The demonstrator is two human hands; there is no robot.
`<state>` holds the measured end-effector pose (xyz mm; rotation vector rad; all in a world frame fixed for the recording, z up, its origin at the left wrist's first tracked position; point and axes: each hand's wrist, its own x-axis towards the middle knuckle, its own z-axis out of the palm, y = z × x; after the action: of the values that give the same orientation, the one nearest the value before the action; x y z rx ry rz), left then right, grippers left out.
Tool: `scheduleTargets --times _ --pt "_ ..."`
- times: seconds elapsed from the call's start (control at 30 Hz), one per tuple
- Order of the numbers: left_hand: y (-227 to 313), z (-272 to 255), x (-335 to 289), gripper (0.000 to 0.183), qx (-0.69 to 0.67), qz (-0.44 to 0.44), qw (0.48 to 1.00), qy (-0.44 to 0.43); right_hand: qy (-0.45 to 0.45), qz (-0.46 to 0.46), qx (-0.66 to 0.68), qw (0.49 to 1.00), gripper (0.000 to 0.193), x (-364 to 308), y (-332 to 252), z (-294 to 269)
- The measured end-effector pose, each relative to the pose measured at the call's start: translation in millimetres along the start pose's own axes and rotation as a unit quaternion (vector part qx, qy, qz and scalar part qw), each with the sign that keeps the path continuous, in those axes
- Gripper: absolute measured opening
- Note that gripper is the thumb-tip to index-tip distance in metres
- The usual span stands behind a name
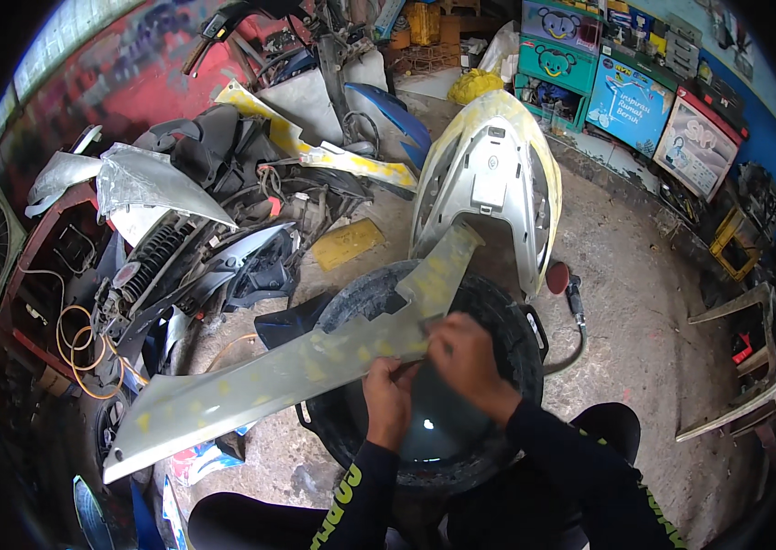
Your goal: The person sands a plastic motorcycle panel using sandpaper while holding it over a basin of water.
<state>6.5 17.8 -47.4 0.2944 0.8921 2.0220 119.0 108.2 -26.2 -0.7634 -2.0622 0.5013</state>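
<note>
A long grey motorcycle body panel [287,374] with yellowish patches lies slantwise above a black basin [527,380]. Its narrow end points up and to the right, its broad end down to the left. My left hand [389,401] grips the panel's lower edge near the middle, thumb on the face. Just right of it, my right hand [470,359] is closed, its fingertips pressed against the panel's surface. A small dark bit shows at those fingers, too little to name. Dark water [448,412] fills part of the basin below both hands.
Beyond the basin stands a silver and yellow front fairing [548,183]. A disc sander [564,280] with a hose lies right of it. A partly dismantled motorcycle [269,206] and loose panels crowd the left. A yellow slab [348,243] and a worn frame [741,367] are on the floor.
</note>
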Motion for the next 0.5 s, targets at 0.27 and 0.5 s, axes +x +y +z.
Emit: scheduleTargets --times 0.27,0.5 --pt "4.5 -2.5 -2.9 0.019 0.033 -0.013 0.999 0.014 0.000 -0.003 -0.027 1.000 0.013 5.6 -0.4 -1.7" --pt "6.2 6.2 -7.3 0.016 0.048 -0.007 0.999 -0.009 0.013 0.042 0.026 0.999 0.016 5.4 5.6 -2.0"
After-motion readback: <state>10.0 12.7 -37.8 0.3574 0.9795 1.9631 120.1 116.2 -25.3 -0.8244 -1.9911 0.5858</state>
